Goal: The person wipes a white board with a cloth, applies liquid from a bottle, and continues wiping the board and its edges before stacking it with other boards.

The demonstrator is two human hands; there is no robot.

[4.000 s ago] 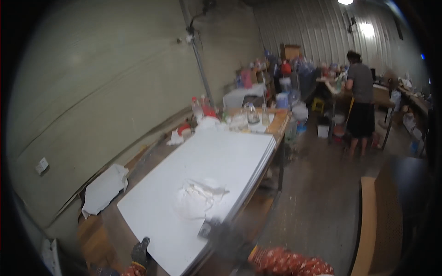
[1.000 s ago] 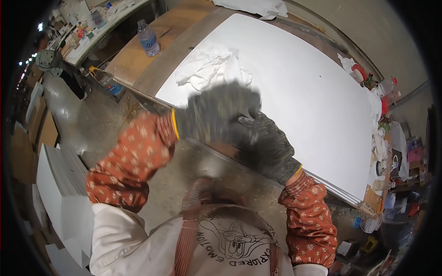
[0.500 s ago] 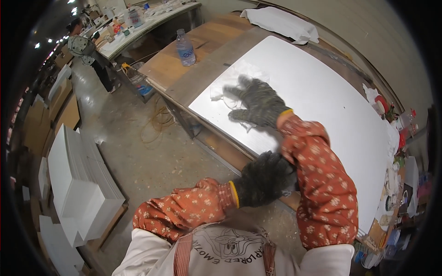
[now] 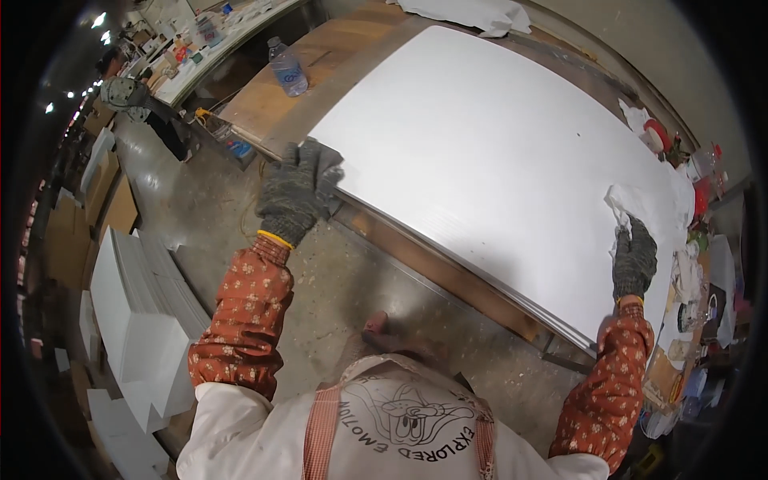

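Note:
A large white panel lies flat on the wooden workbench, with what look like more sheets under its front edge. My left hand, in a dark knitted glove, rests at the panel's left corner with its fingers stretched out. Over at the right end, my gloved right hand has a crumpled white cloth under its fingers, against the panel's surface. The glove hides part of the cloth.
A water bottle stands on the bench at the back left. White fabric lies along the far edge. Clutter with a red roll lines the right side. Stacked white boards are at left; a person stands beyond.
My right hand has carried the cloth from the panel's left end to its right end. My left hand has moved from the front edge to the left corner. My view has shifted slightly.

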